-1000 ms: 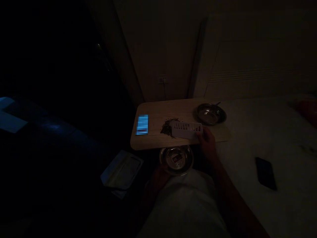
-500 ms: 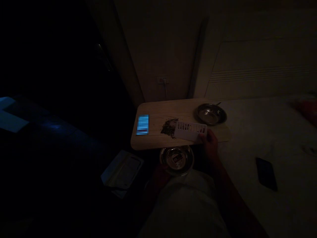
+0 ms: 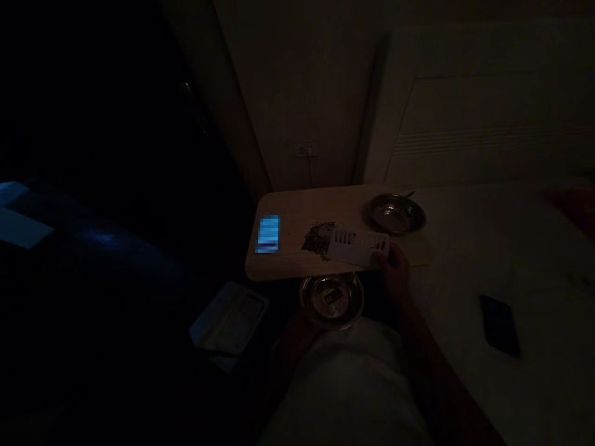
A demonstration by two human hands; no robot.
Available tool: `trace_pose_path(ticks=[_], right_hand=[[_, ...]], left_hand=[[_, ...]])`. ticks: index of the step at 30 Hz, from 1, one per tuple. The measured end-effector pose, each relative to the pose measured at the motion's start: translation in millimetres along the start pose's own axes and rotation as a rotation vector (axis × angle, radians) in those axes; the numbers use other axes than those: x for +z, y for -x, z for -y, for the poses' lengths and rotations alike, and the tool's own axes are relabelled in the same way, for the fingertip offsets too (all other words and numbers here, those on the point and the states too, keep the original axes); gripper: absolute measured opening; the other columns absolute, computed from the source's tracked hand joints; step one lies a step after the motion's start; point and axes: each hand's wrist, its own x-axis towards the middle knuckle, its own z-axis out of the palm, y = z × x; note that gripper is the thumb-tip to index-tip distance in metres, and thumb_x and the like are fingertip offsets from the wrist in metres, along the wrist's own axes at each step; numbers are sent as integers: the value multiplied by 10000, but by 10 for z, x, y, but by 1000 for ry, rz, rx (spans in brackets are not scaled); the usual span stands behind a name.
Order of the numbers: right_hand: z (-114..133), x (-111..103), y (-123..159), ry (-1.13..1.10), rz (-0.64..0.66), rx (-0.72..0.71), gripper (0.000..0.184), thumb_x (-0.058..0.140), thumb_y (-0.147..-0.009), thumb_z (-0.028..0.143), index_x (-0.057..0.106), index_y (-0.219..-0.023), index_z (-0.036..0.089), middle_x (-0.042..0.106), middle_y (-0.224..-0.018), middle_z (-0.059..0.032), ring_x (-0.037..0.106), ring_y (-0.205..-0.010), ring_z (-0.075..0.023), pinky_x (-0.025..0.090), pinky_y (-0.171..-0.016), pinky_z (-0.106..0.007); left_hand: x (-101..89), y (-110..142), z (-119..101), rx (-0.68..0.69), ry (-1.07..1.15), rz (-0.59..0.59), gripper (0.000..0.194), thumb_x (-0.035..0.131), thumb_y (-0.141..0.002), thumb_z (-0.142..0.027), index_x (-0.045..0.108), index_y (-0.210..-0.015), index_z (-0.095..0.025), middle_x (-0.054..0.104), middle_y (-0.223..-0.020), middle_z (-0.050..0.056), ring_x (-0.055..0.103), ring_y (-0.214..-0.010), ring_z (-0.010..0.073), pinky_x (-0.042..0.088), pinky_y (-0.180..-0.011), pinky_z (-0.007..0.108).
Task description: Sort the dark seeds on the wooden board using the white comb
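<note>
The room is very dark. My right hand [image 3: 395,267] grips the right end of a white slotted plastic piece [image 3: 356,247] that rests on a small wooden tabletop [image 3: 288,263]. Its left edge touches a pile of dark crumbs [image 3: 316,238]. Just below the table's front edge, my left hand [image 3: 300,325] holds a steel bowl [image 3: 331,299] from underneath. That hand's fingers are mostly lost in shadow.
A lit phone [image 3: 268,233] lies on the table's left part. A second steel bowl [image 3: 396,214] stands at the back right. A dark phone [image 3: 499,325] lies on the pale bed at right. A pale tray [image 3: 230,317] sits low at left.
The white slotted piece and my right hand have slid a little to the right, away from the crumb pile. The bowl in my left hand has stayed in place.
</note>
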Motion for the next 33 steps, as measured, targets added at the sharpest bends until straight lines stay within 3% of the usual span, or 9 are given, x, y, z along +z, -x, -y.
trace_pose_path(ticks=[8, 17, 24, 30, 33], right_hand=[[-3, 6, -3, 30, 2, -23, 299, 735, -798, 428, 689, -1021, 235, 728, -1037, -41, 638, -966, -247, 515, -923, -416], [-49, 18, -1, -9, 36, -2, 326, 737, -796, 435, 686, -1057, 246, 739, -1039, -34, 645, -956, -244, 528, -888, -400], [-70, 66, 18, -6, 78, -13, 290, 716, -823, 412, 688, -1055, 241, 732, -1045, -43, 638, -978, -249, 529, -889, -401], [-143, 113, 29, -13, 90, 2, 263, 722, -825, 394, 683, -1042, 250, 725, -1059, -38, 635, -980, -244, 522, -895, -399], [-173, 124, 33, -19, 134, -24, 253, 709, -850, 398, 676, -1058, 257, 725, -1057, -41, 636, -979, -244, 529, -876, -392]], left_hand=[[69, 14, -20, 1, -4, 39, 436, 709, -691, -132, 733, -1126, -131, 768, -1218, 136, 587, -1333, 380, 310, -1215, 562], [-14, 7, 11, -11, -77, -64, 356, 739, -669, -167, 761, -1023, -131, 801, -1104, 108, 659, -1222, 351, 334, -1204, 540], [15, 16, 4, -32, -43, -9, 462, 727, -692, -173, 733, -1154, -150, 769, -1220, 126, 617, -1291, 376, 348, -1188, 571], [11, 5, 13, 24, -29, -8, 532, 718, -683, -126, 713, -1213, -168, 776, -1206, 107, 605, -1316, 355, 305, -1218, 553], [5, 2, 15, 25, -32, 4, 492, 706, -700, -134, 724, -1192, -152, 767, -1232, 121, 613, -1307, 356, 302, -1219, 564]])
